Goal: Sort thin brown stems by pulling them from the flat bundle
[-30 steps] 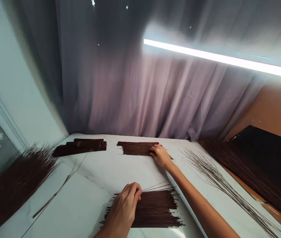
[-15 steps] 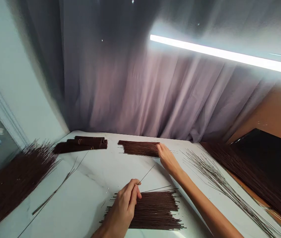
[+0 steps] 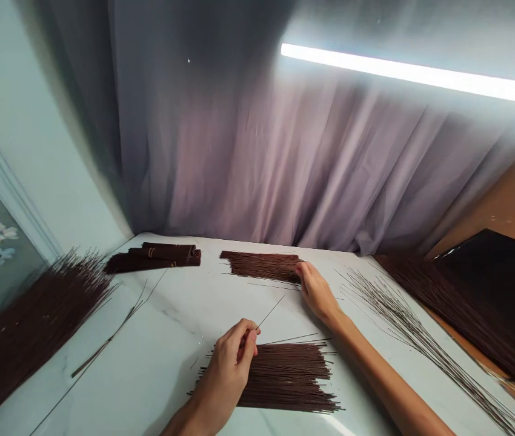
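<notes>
My left hand (image 3: 230, 360) is closed in a pinch on one thin dark stick (image 3: 271, 312), which points up and to the right. Beneath and beside that hand lies the near pile of thin dark brown sticks (image 3: 291, 375), laid side by side with uneven ends. My right hand (image 3: 316, 287) reaches to the right end of the far pile of brown sticks (image 3: 262, 266), fingers pinched together. A single thin stick (image 3: 271, 286) runs in front of that pile toward the right fingers and shows beyond them, so it appears held there.
Tied dark bundles (image 3: 162, 254) lie at the back left. A large heap of sticks (image 3: 43, 315) fills the left side, with a few loose sticks (image 3: 112, 339) beside it. A loose sheaf (image 3: 416, 333) and more brown sticks (image 3: 466, 321) lie on the right. Behind hangs a curtain (image 3: 239, 151).
My right hand stays at the far pile's right end, and a single stick now shows apart, in front of the pile. My left hand keeps its pinch. The whole view has shifted slightly.
</notes>
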A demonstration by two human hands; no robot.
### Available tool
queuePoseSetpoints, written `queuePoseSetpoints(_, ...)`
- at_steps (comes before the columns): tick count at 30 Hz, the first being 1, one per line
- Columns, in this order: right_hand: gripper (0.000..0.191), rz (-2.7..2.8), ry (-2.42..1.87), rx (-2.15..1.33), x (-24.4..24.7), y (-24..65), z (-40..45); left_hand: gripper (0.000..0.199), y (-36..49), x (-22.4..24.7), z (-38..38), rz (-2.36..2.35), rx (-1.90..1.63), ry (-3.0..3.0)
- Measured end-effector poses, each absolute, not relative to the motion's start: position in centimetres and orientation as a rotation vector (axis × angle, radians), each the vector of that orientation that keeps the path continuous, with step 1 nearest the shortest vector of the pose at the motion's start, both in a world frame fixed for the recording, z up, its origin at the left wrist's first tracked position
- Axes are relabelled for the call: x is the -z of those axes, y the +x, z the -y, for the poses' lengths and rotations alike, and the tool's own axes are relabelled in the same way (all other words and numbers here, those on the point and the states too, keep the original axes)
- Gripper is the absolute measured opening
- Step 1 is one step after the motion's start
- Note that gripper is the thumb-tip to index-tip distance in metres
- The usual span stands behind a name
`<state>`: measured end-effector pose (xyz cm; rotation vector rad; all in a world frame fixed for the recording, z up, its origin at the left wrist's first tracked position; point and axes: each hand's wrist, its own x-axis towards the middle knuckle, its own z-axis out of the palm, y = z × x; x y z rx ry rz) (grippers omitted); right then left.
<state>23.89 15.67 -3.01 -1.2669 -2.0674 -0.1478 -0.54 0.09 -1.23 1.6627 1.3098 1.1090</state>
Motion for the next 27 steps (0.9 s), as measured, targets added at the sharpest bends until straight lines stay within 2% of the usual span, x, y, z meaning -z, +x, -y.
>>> queuePoseSetpoints(5,0.013,1.928,-1.232,0.016,1.3,21.5,-8.8,0.033,-0.9,1.8,-0.9,-1.184,-1.051,1.336)
queuePoseSetpoints(9,0.013,2.001,-1.266,-0.194,1.8,20.1,-0.7,0.028,-0.5,1.6,-0.4,-0.954,-1.053,1.132)
queuePoseSetpoints(12,0.012,1.985,-1.318,-0.229,2.0,19.8,2.7,0.027,-0.2,1.0,0.3,-0.894,-1.047,1.125)
queuePoseSetpoints(19,0.014,1.984,-1.259,-0.179,1.6,19.4,3.0,0.036,0.1,0.5,0.4,-0.979,-0.999,1.117)
queuePoseSetpoints(27,0.013,2.051,-1.243,-0.246,2.6,19.2,3.2,0.03,0.1,0.5,0.5,-1.02,-1.02,1.18)
